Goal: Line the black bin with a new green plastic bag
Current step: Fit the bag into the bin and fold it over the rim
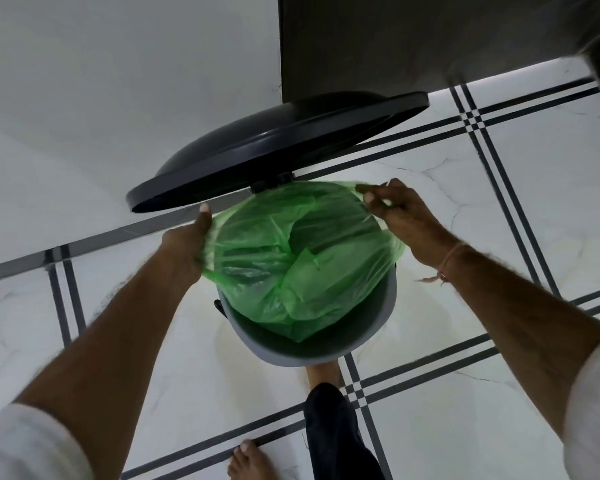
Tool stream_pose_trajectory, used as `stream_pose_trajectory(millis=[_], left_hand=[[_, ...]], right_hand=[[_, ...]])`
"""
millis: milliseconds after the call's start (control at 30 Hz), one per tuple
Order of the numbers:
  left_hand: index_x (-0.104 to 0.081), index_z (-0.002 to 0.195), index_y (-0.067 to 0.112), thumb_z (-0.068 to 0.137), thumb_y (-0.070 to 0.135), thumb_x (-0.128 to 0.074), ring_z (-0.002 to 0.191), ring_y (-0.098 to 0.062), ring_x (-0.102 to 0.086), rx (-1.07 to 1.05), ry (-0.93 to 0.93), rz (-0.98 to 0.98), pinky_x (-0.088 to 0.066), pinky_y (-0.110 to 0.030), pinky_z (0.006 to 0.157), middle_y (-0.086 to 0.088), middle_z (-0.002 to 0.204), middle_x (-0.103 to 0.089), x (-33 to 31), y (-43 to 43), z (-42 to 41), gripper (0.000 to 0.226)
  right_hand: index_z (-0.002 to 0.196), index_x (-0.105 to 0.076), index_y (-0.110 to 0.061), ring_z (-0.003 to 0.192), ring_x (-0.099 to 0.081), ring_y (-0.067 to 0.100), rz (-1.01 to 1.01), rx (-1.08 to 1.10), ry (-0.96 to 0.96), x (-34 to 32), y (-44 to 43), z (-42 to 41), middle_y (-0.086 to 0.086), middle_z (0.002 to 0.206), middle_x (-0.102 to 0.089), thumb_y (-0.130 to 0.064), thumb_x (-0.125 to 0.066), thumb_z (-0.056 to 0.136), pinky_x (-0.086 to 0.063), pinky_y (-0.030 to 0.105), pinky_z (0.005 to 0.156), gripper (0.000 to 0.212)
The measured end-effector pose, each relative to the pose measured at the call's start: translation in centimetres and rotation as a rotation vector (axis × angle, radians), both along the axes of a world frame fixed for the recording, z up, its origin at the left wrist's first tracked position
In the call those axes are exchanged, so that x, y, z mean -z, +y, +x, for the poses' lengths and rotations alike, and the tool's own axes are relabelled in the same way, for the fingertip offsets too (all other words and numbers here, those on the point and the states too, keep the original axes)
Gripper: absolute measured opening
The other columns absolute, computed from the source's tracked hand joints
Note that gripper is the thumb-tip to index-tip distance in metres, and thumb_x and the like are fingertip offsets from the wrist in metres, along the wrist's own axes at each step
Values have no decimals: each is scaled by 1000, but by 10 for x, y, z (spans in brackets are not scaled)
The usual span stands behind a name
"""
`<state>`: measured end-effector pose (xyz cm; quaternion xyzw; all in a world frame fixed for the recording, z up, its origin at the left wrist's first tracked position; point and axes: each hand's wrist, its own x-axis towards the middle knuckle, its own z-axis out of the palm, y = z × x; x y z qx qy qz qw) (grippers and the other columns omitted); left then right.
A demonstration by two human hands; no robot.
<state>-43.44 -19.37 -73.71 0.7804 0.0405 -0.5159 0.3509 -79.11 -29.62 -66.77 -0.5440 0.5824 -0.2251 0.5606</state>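
One green plastic bag (302,258) sits crumpled in the mouth of the bin (293,358). Most of its film is bunched inside the opening, and its bottom corner droops toward the near side of the grey rim. The bag's upper edge is pulled out to both sides above the rim and covers the far half of the opening. The near half of the rim is bare.

Both hands are clamped on the bag, set apart on opposite sides of the bin. The left hand (187,244) grips the left edge with its fingers buried in the folds of plastic and its thumb pointing up toward the lid. The right hand (406,216) pinches the far right edge between thumb and fingertips, drawing it taut. A thin thread band (447,263) circles the right wrist, and white sleeves (25,445) cover both upper forearms.

The bin's black lid (274,147) stands tilted open behind the bag, hinged at the far side. A bare foot (321,374) is tucked under the bin's near edge, below a dark trouser leg (336,431), and a second bare foot (245,460) stands further back. The bin stands on a white marble-look floor (465,427) crossed by paired black stripes, near a white wall (118,81) and a dark panel (395,46).
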Motion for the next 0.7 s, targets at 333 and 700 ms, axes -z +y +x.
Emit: stream_pose_trajectory(millis=[333,700], left_hand=[[-73,100,6,76,49,-76,92,-31,-73,-22,85,-224,-63,-44,83,-16,104,-76,-77,78,-51,49],[-67,116,15,102,37,-53,112,-21,-66,-317,335,-193,-53,-37,85,-3,122,-72,-83,156,-120,30]], right_hand=[[134,-70,-16,113,-62,40,-55,88,35,-2,57,-25,18,110,-59,-18,-62,99,-50,48,105,36],[126,-72,-5,103,-72,18,70,405,-74,-7,92,-28,11,118,-73,0,-64,97,-61,32,90,30]])
